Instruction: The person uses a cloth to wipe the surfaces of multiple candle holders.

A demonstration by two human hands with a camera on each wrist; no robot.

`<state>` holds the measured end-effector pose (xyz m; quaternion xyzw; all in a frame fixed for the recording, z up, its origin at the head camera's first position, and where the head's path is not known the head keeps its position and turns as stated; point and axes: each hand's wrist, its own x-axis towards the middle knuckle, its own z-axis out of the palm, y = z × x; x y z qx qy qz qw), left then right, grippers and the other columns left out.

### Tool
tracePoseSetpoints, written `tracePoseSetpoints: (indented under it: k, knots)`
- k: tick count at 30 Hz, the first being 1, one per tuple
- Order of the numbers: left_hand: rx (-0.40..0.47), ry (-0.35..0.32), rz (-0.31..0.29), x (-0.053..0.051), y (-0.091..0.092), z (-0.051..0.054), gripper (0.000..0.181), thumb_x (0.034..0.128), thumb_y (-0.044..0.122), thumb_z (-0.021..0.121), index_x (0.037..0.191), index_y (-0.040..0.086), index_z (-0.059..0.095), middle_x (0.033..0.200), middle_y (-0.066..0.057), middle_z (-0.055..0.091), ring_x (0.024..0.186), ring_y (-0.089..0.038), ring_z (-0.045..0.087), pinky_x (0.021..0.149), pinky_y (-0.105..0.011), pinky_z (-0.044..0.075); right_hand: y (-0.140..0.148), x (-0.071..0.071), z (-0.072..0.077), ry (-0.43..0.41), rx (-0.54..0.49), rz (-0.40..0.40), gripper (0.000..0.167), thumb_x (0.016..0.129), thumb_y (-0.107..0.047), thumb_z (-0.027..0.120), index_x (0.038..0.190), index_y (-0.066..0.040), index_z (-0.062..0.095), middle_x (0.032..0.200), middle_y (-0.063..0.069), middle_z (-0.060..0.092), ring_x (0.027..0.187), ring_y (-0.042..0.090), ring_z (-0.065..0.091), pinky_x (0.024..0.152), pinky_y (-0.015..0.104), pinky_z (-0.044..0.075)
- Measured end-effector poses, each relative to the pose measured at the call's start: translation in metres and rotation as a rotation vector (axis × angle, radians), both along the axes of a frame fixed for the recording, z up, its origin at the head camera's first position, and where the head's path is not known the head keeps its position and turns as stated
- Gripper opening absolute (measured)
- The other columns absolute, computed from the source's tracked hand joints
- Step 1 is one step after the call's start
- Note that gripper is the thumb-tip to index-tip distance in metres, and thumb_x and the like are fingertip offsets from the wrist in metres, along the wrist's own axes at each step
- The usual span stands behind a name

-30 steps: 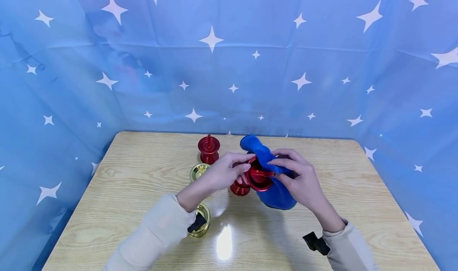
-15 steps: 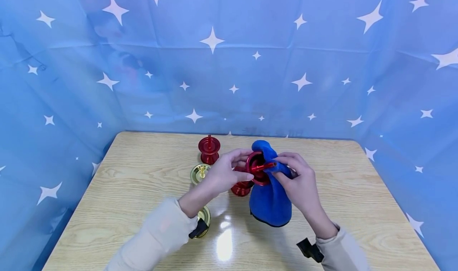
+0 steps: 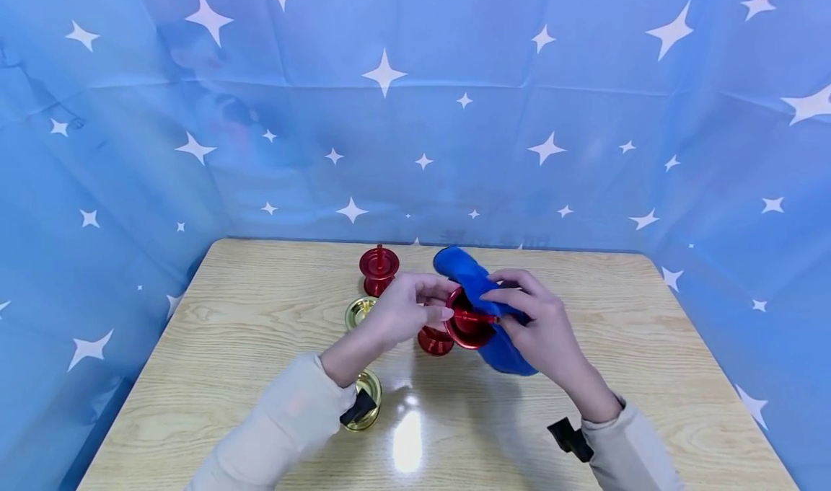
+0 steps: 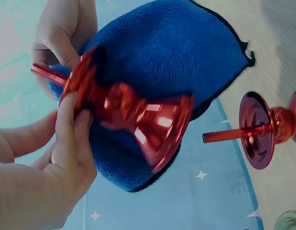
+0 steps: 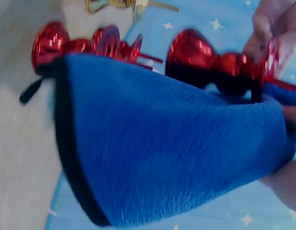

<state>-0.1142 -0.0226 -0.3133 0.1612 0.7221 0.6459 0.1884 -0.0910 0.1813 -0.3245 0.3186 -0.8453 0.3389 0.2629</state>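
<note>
Between both hands, above the table, a shiny red metal candle holder (image 3: 469, 336) is held tilted, its thin central stem pointing right in the head view. My left hand (image 3: 409, 311) grips the dish rim with thumb and fingers. My right hand (image 3: 539, 321) pinches a blue plush cloth (image 3: 509, 357) with dark edging against the dish near the stem. In the left wrist view the flared foot of the candle holder (image 4: 164, 127) stands out in front of the cloth (image 4: 162, 52). Cloth covers part of the candle holder in the right wrist view.
Just beyond the left hand stands another red candle holder (image 3: 436, 343), partly hidden. A further red one (image 3: 379, 264) is at the back of the wooden table (image 3: 273, 296). Two gold ones (image 3: 358, 311) (image 3: 370, 384) stand partly behind the left arm. A starry blue curtain (image 3: 415, 116) surrounds the table.
Half a second ago the cloth hung lower in front; now its upper end has swung back left. The candle holder's dish has dipped slightly, and the right hand has shifted with the cloth.
</note>
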Motion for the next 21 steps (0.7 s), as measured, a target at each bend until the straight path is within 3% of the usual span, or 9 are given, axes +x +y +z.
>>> tracePoseSetpoints:
  k: [3, 6, 13, 18, 21]
  knots:
    - [-0.093, 0.016, -0.03, -0.001, 0.0, 0.002, 0.03, 0.0821, -0.01, 0.059, 0.112, -0.008, 0.059, 0.097, -0.015, 0.062, 0.084, -0.021, 0.061, 0.071, -0.028, 0.054, 0.0, -0.004, 0.003, 0.079, 0.077, 0.09, 0.039, 0.062, 0.025, 0.058, 0.085, -0.005, 0.069, 0.105, 0.013, 0.059, 0.095, 0.027, 0.057, 0.081, 0.015, 0.045]
    - [-0.117, -0.002, -0.033, -0.002, 0.001, 0.002, 0.031, 0.0827, -0.01, 0.058, 0.113, -0.008, 0.058, 0.098, -0.015, 0.061, 0.087, -0.021, 0.06, 0.072, -0.028, 0.053, 0.001, -0.004, 0.004, 0.091, 0.098, 0.115, 0.037, 0.063, 0.023, 0.06, 0.087, -0.005, 0.068, 0.105, 0.013, 0.059, 0.095, 0.027, 0.057, 0.081, 0.015, 0.046]
    - [-0.038, -0.083, 0.028, -0.002, 0.0, -0.003, 0.031, 0.0819, -0.011, 0.056, 0.112, -0.006, 0.06, 0.099, -0.014, 0.062, 0.087, -0.02, 0.06, 0.072, -0.03, 0.054, 0.003, 0.002, 0.004, -0.078, 0.018, 0.018, 0.033, 0.066, 0.017, 0.07, 0.09, -0.006, 0.068, 0.105, 0.01, 0.061, 0.093, 0.024, 0.06, 0.076, 0.033, 0.053]
    - [0.023, -0.136, 0.09, -0.006, -0.007, -0.004, 0.033, 0.0805, -0.013, 0.056, 0.112, -0.004, 0.06, 0.098, -0.014, 0.061, 0.083, -0.018, 0.06, 0.073, -0.031, 0.053, 0.004, 0.008, 0.004, -0.17, -0.088, 0.003, 0.03, 0.07, 0.016, 0.069, 0.092, -0.006, 0.068, 0.105, 0.007, 0.061, 0.095, 0.02, 0.059, 0.081, 0.015, 0.045]
    - [0.056, -0.166, 0.124, -0.01, -0.011, -0.003, 0.032, 0.0811, -0.014, 0.055, 0.112, -0.006, 0.058, 0.099, -0.016, 0.06, 0.081, -0.017, 0.06, 0.074, -0.032, 0.053, 0.007, 0.009, 0.003, -0.21, -0.157, 0.015, 0.029, 0.072, 0.016, 0.067, 0.092, -0.004, 0.068, 0.105, 0.009, 0.062, 0.096, 0.014, 0.058, 0.081, 0.014, 0.045]
